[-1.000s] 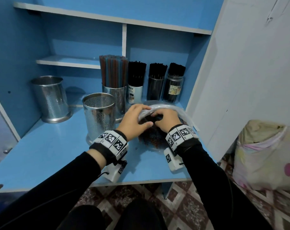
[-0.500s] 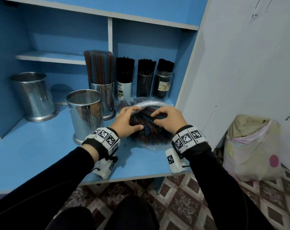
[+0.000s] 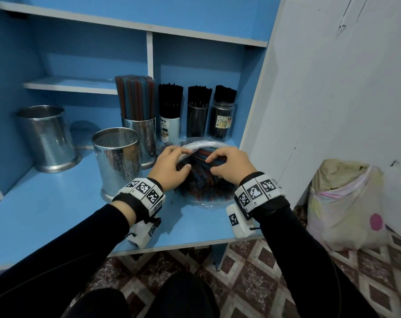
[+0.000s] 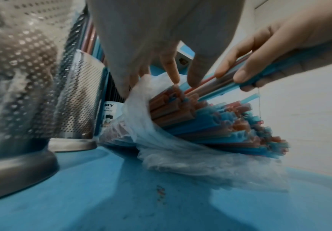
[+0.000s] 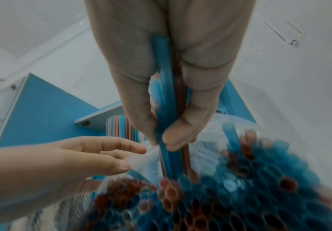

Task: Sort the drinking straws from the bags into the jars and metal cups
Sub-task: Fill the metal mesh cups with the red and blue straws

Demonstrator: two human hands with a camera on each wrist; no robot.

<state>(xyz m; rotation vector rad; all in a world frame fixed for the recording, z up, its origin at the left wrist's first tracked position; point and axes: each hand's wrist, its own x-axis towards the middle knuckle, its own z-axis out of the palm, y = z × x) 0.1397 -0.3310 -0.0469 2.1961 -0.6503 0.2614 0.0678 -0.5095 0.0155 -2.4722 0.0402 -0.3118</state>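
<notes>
A clear plastic bag (image 3: 207, 203) of red and blue straws (image 3: 201, 184) lies on the blue shelf, its mouth toward me. My right hand (image 3: 212, 165) grips a small bunch of blue and red straws (image 5: 166, 96) at the bag's mouth, fingers and thumb curled round them. My left hand (image 3: 183, 159) lies on the bag's rolled rim with relaxed, nearly straight fingers (image 5: 121, 146) and holds nothing. An empty perforated metal cup (image 3: 117, 157) stands just left of my left wrist. Behind it, a second metal cup (image 3: 139, 134) is packed with red and blue straws.
Another empty metal cup (image 3: 45, 136) stands at the far left. Three jars of black straws (image 3: 197, 111) line the back, right of the filled cup. The white cabinet side (image 3: 259, 111) borders the bag on the right. A stuffed sack (image 3: 348, 203) sits on the tiled floor.
The bag's mouth has been spread wider, and the straws inside now show. My right hand has closed round a few straws; the left has stayed on the rim.
</notes>
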